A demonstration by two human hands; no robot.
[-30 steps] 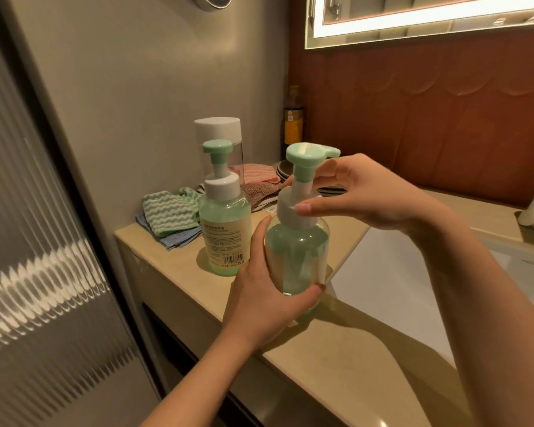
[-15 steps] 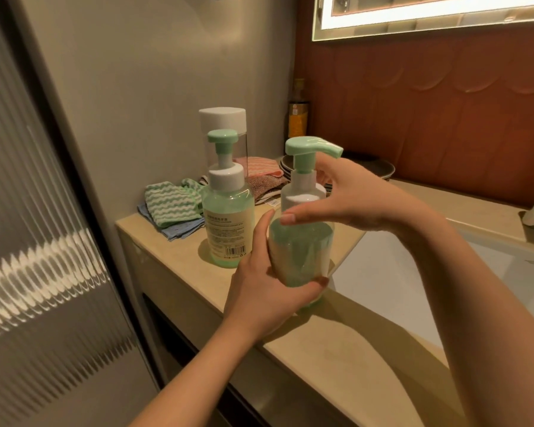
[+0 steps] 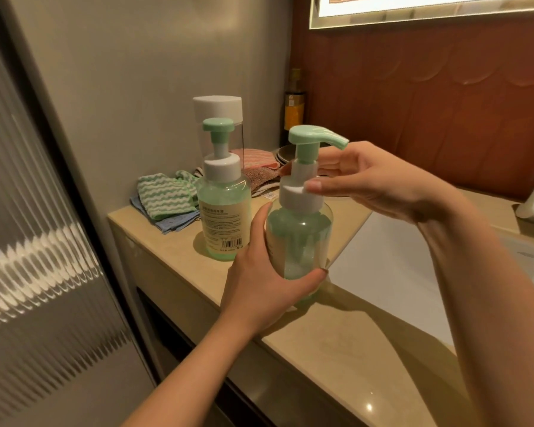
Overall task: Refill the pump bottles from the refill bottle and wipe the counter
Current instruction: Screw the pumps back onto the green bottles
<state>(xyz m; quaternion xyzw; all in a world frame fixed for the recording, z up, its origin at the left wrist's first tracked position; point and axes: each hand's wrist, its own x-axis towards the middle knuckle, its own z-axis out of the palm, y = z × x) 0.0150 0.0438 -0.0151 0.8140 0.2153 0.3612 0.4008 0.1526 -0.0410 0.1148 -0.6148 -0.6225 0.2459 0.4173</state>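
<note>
The left grip (image 3: 259, 282) hides the lower left side of the near pump bottle (image 3: 302, 232). Label print on the far pump bottle (image 3: 224, 211) is too small to read. The top edge cuts off the mirror (image 3: 429, 7).

The left hand (image 3: 261, 272) grips the body of the near pump bottle (image 3: 299, 241), held upright by the surface (image 3: 336, 343) edge beside the sink (image 3: 392, 266). The right hand (image 3: 379, 186) pinches its white collar. A second pump bottle (image 3: 224, 217) stands behind, near folded cloths (image 3: 167, 195).
</note>
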